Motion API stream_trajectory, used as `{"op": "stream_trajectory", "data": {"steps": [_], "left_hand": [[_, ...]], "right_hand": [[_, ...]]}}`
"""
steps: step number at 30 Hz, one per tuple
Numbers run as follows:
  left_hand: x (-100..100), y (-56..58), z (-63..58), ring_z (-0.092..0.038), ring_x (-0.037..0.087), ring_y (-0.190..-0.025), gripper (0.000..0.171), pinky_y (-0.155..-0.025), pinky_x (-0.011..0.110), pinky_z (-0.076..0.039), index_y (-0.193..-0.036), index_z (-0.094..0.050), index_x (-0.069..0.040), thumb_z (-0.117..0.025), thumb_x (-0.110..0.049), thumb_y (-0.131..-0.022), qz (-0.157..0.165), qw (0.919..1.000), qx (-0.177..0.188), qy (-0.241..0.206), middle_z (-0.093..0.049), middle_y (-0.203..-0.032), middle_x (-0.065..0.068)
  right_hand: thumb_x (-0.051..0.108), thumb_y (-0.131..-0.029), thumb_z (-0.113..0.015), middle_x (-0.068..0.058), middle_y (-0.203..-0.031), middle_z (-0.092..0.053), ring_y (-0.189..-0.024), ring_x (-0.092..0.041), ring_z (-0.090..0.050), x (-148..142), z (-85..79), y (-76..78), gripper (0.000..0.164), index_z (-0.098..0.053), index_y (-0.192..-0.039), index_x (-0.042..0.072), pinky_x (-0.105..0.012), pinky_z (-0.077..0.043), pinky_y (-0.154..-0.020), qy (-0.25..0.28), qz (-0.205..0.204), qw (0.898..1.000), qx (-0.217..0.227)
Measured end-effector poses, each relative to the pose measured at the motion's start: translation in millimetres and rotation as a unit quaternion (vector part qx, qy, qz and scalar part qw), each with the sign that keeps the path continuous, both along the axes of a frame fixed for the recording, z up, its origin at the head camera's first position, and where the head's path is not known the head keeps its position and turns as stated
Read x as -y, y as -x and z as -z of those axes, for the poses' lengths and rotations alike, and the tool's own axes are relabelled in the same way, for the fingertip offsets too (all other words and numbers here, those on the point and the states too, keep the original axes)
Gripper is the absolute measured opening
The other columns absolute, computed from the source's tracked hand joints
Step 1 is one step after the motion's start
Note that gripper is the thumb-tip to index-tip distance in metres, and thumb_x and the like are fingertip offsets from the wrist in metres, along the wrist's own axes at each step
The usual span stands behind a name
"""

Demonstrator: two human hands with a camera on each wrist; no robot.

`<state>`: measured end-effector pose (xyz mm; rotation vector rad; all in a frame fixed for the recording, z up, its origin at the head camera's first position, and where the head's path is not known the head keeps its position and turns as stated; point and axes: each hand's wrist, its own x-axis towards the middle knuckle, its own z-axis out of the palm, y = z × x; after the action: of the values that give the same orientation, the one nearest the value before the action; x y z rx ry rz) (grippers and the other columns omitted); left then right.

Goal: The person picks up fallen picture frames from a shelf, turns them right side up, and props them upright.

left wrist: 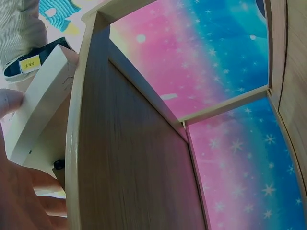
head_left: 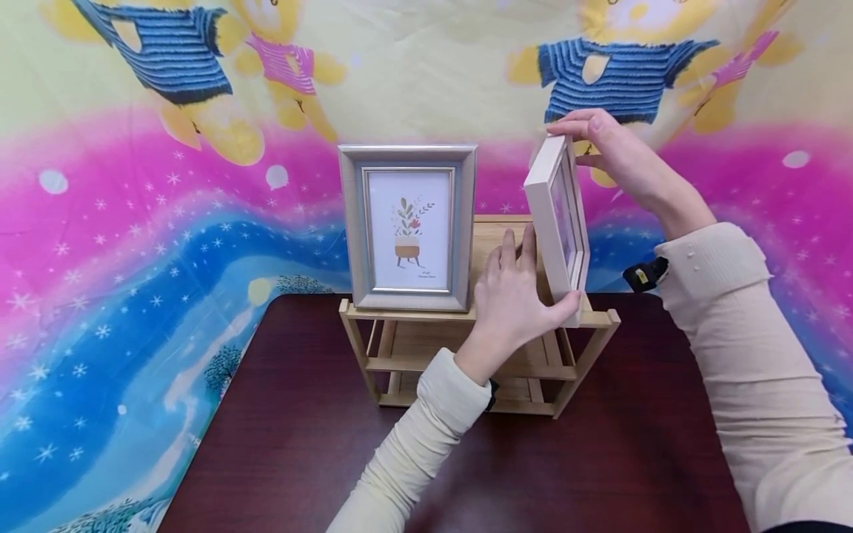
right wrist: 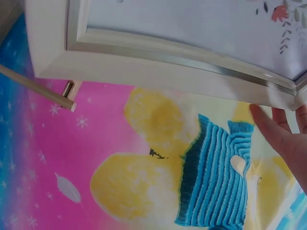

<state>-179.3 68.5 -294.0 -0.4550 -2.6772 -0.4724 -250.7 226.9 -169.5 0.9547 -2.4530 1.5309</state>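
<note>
A white picture frame point(head_left: 556, 229) stands turned nearly edge-on at the right of a wooden rack's top point(head_left: 493, 233). At its top corner, my right hand point(head_left: 623, 159) grips it with fingers over the upper edge. My left hand point(head_left: 509, 296) holds its lower part, thumb at the front bottom edge and fingers toward the back. In the left wrist view the left thumb point(left wrist: 9, 101) lies against the white frame's side point(left wrist: 41, 103). The right wrist view shows the white border point(right wrist: 158, 72) with the right fingers point(right wrist: 271, 124) at its corner.
A silver-grey picture frame point(head_left: 408, 300) with a potted-plant print stands upright at the rack's left, beside my left hand. The rack has lower shelves point(head_left: 426, 340) and rests on a dark reddish table point(head_left: 300, 444). A patterned cloth point(head_left: 166, 222) hangs behind.
</note>
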Motion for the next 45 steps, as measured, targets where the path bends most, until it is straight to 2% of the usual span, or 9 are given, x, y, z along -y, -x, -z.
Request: {"op": "stream_trajectory", "data": {"steps": [4,7,9,13,16,19,26,33,45], "left_hand": [[3,0.3,1.2,-0.03,0.026,-0.13,0.098,-0.089,0.039,-0.044,-0.148,-0.007,-0.017,-0.044,-0.07,-0.074,0.012,0.9997,-0.008,-0.02,-0.023,-0.147,0.01],[6,-0.8,5.3,-0.031,0.026,-0.13,0.099,-0.092,0.038,-0.043,-0.146,-0.014,-0.009,-0.052,-0.065,-0.073,0.03,0.9949,-0.072,-0.064,-0.029,-0.144,0.012],[7,-2.0,8.7,-0.036,0.026,-0.126,0.1,-0.092,0.036,-0.043,-0.144,-0.019,-0.003,-0.06,-0.058,-0.072,0.049,0.9839,-0.136,-0.105,-0.037,-0.139,0.014],[8,-4.1,13.6,-0.047,0.024,-0.114,0.096,-0.084,0.031,-0.048,-0.138,-0.025,0.002,-0.072,-0.042,-0.066,0.09,0.9471,-0.248,-0.183,-0.047,-0.127,0.015],[8,-5.2,14.3,-0.05,0.022,-0.106,0.094,-0.075,0.025,-0.05,-0.137,-0.024,0.0,-0.076,-0.03,-0.065,0.118,0.9289,-0.276,-0.217,-0.047,-0.12,0.015],[9,-6.1,13.6,-0.051,0.02,-0.096,0.09,-0.069,0.02,-0.048,-0.137,-0.024,0.0,-0.075,-0.021,-0.066,0.138,0.9218,-0.276,-0.235,-0.047,-0.114,0.015],[13,-8.3,13.2,-0.055,0.022,-0.081,0.084,-0.058,0.013,-0.044,-0.138,-0.026,0.003,-0.07,-0.006,-0.068,0.173,0.9133,-0.234,-0.284,-0.047,-0.108,0.018],[19,-9.6,12.0,-0.053,0.018,-0.072,0.081,-0.052,0.006,-0.04,-0.14,-0.027,0.001,-0.067,-0.001,-0.069,0.178,0.9154,-0.188,-0.308,-0.045,-0.11,0.018],[25,-6.2,12.6,-0.056,0.021,-0.076,0.075,-0.062,0.015,-0.047,-0.135,-0.036,0.003,-0.065,0.001,-0.066,0.147,0.9238,-0.206,-0.287,-0.047,-0.111,0.018]], "right_hand": [[0.03,-0.098,-0.028,-0.006,-0.133,-0.032,-0.119,-0.02,-0.031,-1,0.8,0.8,0.045,-0.05,-0.13,0.008,-0.046,-0.03,-0.101,-0.015,0.018,1.0,-0.021],[0.026,-0.098,-0.028,-0.007,-0.133,-0.032,-0.119,-0.019,-0.03,-3,1.3,0.5,0.043,-0.051,-0.129,0.008,-0.043,-0.032,-0.1,-0.022,0.023,0.999,-0.033],[0.024,-0.098,-0.029,-0.009,-0.134,-0.031,-0.12,-0.02,-0.029,-4,1.7,0.7,0.042,-0.051,-0.129,0.007,-0.04,-0.034,-0.099,-0.027,0.022,0.999,-0.038],[0.024,-0.098,-0.03,-0.01,-0.136,-0.032,-0.121,-0.019,-0.032,-7,2.8,1.7,0.041,-0.05,-0.13,0.008,-0.033,-0.038,-0.095,-0.043,0.029,0.998,-0.045],[0.025,-0.098,-0.033,-0.005,-0.13,-0.043,-0.113,-0.016,-0.044,-9,3.7,2.3,0.04,-0.049,-0.132,0.01,-0.035,-0.038,-0.095,-0.048,0.039,0.998,-0.033],[0.026,-0.098,-0.034,0.001,-0.119,-0.052,-0.101,-0.014,-0.053,-12,4.7,2.8,0.039,-0.048,-0.132,0.013,-0.04,-0.036,-0.096,-0.046,0.044,0.998,-0.016],[0.023,-0.098,-0.035,0.003,-0.114,-0.054,-0.103,-0.015,-0.049,-17,6.1,4.8,0.039,-0.047,-0.132,0.009,-0.026,-0.042,-0.088,-0.039,0.034,0.998,-0.027],[0.023,-0.097,-0.038,0.004,-0.111,-0.054,-0.1,-0.014,-0.05,-20,6.9,3.9,0.037,-0.05,-0.13,0.012,-0.021,-0.042,-0.079,-0.056,0.048,0.996,-0.046],[0.01,-0.096,-0.038,0.001,-0.117,-0.046,-0.092,-0.013,-0.048,-30,11.5,-0.7,0.037,-0.05,-0.131,0.01,-0.014,-0.044,-0.067,-0.089,0.085,0.988,-0.094]]}}
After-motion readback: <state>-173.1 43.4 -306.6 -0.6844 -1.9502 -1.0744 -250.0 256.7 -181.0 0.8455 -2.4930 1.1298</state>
